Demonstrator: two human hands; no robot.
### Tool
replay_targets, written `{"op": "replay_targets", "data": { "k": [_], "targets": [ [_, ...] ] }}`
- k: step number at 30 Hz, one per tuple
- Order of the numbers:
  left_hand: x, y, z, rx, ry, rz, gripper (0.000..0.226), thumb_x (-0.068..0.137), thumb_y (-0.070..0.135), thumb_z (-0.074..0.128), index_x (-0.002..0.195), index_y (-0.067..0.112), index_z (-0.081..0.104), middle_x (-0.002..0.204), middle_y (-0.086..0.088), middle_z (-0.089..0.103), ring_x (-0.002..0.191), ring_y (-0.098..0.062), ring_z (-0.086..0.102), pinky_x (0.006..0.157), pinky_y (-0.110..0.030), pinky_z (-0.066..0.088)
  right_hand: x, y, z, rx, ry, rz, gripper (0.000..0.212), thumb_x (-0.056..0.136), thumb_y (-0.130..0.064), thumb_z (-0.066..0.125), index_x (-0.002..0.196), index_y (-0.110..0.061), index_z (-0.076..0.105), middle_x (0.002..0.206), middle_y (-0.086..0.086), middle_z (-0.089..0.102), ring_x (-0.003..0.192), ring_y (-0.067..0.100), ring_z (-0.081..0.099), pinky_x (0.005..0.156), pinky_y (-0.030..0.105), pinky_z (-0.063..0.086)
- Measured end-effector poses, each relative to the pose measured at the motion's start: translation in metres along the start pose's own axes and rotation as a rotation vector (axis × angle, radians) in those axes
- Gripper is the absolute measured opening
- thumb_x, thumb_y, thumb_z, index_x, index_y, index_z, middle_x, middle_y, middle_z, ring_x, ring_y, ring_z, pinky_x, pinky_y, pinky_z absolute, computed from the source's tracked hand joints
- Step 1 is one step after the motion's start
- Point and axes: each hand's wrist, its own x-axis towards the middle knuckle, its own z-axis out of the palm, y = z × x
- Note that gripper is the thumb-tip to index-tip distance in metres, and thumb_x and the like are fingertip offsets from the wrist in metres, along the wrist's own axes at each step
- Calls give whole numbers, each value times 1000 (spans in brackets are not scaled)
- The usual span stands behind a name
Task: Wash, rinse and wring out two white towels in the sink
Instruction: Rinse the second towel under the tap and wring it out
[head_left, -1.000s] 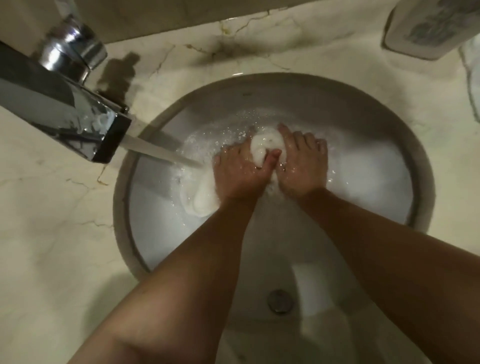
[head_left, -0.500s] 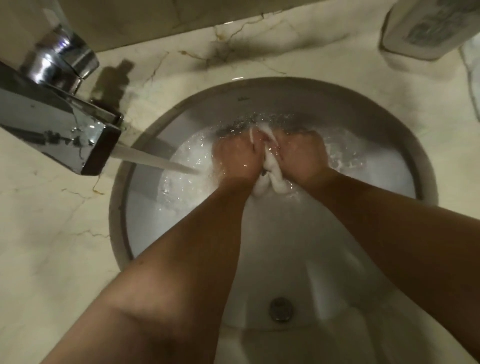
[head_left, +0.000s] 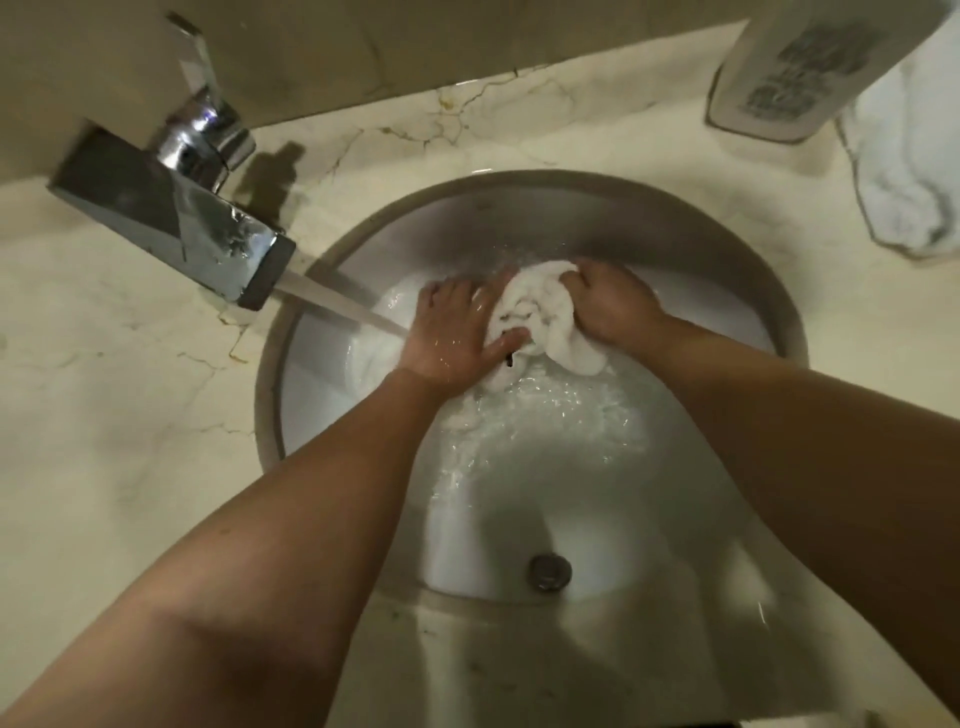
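I see both hands in the sink (head_left: 727, 270), at its far side toward twelve o'clock. My left hand (head_left: 457, 332) lies flat and spread, pressing the towel's (head_left: 540, 322) left edge; my right hand (head_left: 613, 306) is curled shut, gripping the bunched cloth at its right. The towel sits between them, touching both, close under the far rim. The tap (head_left: 171, 218) reaches in from ten o'clock and its stream (head_left: 337, 304) lands just beside my left hand. Toward six o'clock the basin is open down to the drain (head_left: 549, 571). A bottle (head_left: 800, 67) stands on the counter (head_left: 104, 415) at two o'clock, well apart.
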Motion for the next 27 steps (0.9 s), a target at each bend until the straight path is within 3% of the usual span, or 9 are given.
{"op": "replay_targets", "data": {
  "k": [3,6,9,11,13,17,21,24,27],
  "targets": [
    [-20,-1,11,103,41,-174,73,95,73,25,156,35,18,154,-13,33,147,-33,21,121,-55,12,-10,-8,12,-192,205,-32,41,99,-25,42,138,-16,47,137,19,48,127,37,43,104,44,33],
    [-33,9,20,23,117,-272,63,99,64,26,156,38,21,160,-11,25,150,-33,16,117,-59,19,-29,-13,24,-291,343,-251,64,90,-1,53,147,-27,42,149,13,40,139,36,34,116,50,15],
    [-40,17,26,-70,172,-323,64,96,67,18,155,41,21,162,-9,21,150,-33,13,113,-60,20,-39,9,36,-409,239,-425,55,100,-32,46,152,-26,33,156,7,34,142,30,33,118,47,11],
    [-41,18,29,-91,169,-331,72,91,75,18,155,41,20,163,-7,18,150,-32,13,112,-59,20,-39,20,38,-461,148,-411,70,98,-62,29,157,-26,19,160,8,25,143,31,27,118,49,15],
    [-37,16,29,-92,170,-329,80,87,80,16,155,40,22,161,-8,24,147,-31,21,109,-56,26,-35,19,38,-508,128,-389,83,92,-76,23,157,-26,14,158,11,27,141,33,28,116,51,21],
    [-21,12,22,-159,147,-412,87,79,85,20,152,39,30,154,-11,34,142,-30,30,102,-53,37,-19,7,40,-494,222,-361,82,90,-77,20,149,-22,35,136,16,49,122,35,48,100,47,38],
    [-4,14,16,-264,183,-541,86,76,81,32,144,30,47,155,-4,39,143,-26,33,109,-46,34,-4,-2,45,-481,291,-352,70,91,-69,31,135,-18,51,128,19,59,112,37,60,94,47,47],
    [12,15,15,-374,138,-646,73,87,70,50,142,22,48,146,-10,48,137,-33,40,109,-43,33,1,-11,40,-414,301,-357,64,92,-62,32,132,-18,57,114,17,68,102,36,64,90,43,47],
    [23,15,7,-380,56,-680,56,97,55,48,139,19,52,143,-12,50,134,-31,43,108,-40,32,4,-19,38,-418,360,-376,50,94,-51,39,120,-18,66,89,11,73,77,31,69,77,37,52]
  ]
}}
